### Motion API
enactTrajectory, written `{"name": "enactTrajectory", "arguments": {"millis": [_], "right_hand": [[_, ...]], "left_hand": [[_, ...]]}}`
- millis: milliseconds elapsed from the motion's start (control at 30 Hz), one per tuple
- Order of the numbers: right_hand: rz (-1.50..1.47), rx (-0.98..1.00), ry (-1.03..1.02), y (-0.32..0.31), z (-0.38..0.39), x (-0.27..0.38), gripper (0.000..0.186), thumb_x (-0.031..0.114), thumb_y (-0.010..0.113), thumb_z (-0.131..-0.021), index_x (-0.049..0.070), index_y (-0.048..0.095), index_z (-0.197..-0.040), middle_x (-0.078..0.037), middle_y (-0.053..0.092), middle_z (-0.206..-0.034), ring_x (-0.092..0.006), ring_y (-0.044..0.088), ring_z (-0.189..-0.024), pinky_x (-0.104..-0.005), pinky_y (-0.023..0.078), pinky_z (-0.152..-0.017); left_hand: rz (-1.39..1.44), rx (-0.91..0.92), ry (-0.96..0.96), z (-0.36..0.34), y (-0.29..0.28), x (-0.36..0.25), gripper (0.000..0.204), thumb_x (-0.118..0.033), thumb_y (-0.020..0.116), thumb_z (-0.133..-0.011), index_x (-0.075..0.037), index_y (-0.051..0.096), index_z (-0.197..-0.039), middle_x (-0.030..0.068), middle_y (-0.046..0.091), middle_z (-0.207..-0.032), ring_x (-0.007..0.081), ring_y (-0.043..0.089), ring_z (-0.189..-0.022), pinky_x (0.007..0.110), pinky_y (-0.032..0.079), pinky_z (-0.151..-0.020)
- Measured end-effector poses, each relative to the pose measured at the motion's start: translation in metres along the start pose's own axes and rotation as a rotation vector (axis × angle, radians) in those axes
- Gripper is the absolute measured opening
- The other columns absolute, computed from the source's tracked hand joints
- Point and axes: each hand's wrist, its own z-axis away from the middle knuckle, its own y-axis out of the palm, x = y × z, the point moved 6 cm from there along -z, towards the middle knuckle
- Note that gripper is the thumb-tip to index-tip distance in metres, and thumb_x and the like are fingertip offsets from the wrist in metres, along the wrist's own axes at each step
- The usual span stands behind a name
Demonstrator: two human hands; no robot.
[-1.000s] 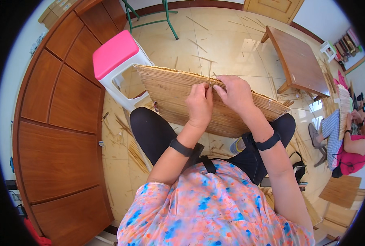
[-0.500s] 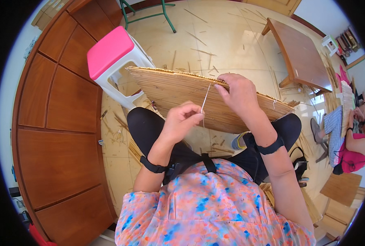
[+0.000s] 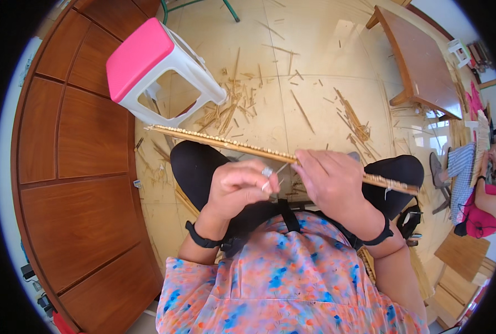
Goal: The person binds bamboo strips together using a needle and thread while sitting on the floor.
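Left hand is closed in a pinch on white thread; whether the thread is also wound round a finger cannot be told. By the right hand, the edge of a split-reed mat is gripped just right of the spot where the thread seems to meet it. The mat is held almost edge-on to the view, slanting from far left to near right above the black-trousered knees. Beyond its left end a pink-topped plastic stool is seen, and reed scraps are strewn over the tiled floor.

For the thread to be drawn well, the edge should be kept firmly pinned close to it, so that the mat is not dragged along. The pull is best made steady, with slack taken up before any tightening and the thin strips not bent.

Compared with half a second ago, the mat has been tipped: its broad face was shown then, mostly its knobbly rim now. The left hand has been brought closer to the right, and the visible stretch of thread is shortened.
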Motion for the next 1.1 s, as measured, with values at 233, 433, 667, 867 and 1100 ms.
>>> {"name": "enactTrajectory", "arguments": {"millis": [233,433,667,867,1100], "right_hand": [[-0.127,0.198,-0.018,-0.001,0.032,0.023,0.027,0.013,0.074,-0.068,0.002,0.065,-0.091,-0.006,0.063,-0.08,-0.0198,0.063,-0.069,-0.0293,0.048,-0.055],[-0.295,0.312,0.102,0.018,0.043,0.02,0.031,0.014,0.076,-0.067,0.001,0.066,-0.093,-0.007,0.062,-0.084,-0.0207,0.061,-0.069,-0.0293,0.049,-0.053],[-0.208,0.327,0.027,0.027,0.047,0.016,0.036,0.013,0.067,-0.065,0.002,0.067,-0.099,-0.006,0.059,-0.088,-0.0185,0.056,-0.07,-0.0265,0.046,-0.051],[-0.208,0.335,-0.03,0.028,0.046,0.017,0.04,0.016,0.063,-0.067,0.006,0.067,-0.106,-0.005,0.057,-0.09,-0.0156,0.052,-0.07,-0.0238,0.044,-0.049],[-0.17,0.389,-0.022,0.031,0.047,0.02,0.041,0.016,0.064,-0.068,0.008,0.067,-0.107,-0.004,0.055,-0.091,-0.0163,0.052,-0.068,-0.025,0.045,-0.047]], "left_hand": [[0.008,0.088,-0.191,0.049,-0.001,-0.004,0.008,-0.004,0.072,-0.081,0.002,0.067,-0.083,0.0162,0.067,-0.084,0.0232,0.065,-0.071,0.031,0.052,-0.063],[0.044,-0.02,-0.27,0.077,-0.006,0.002,0.005,-0.001,0.071,-0.08,0.002,0.066,-0.081,0.0163,0.067,-0.082,0.0256,0.065,-0.072,0.033,0.052,-0.063],[0.145,-0.057,-0.253,0.08,-0.005,0.008,0.01,-0.005,0.069,-0.084,0.003,0.066,-0.077,0.0172,0.066,-0.081,0.0275,0.065,-0.073,0.035,0.053,-0.063],[0.193,-0.073,-0.286,0.082,-0.007,0.011,0.011,-0.006,0.072,-0.082,0.002,0.067,-0.077,0.0168,0.067,-0.082,0.0279,0.066,-0.073,0.036,0.053,-0.065],[0.17,-0.053,-0.401,0.09,-0.013,0.012,0.014,-0.01,0.075,-0.079,0.002,0.069,-0.08,0.0159,0.067,-0.082,0.0264,0.066,-0.074,0.034,0.052,-0.066]]}}
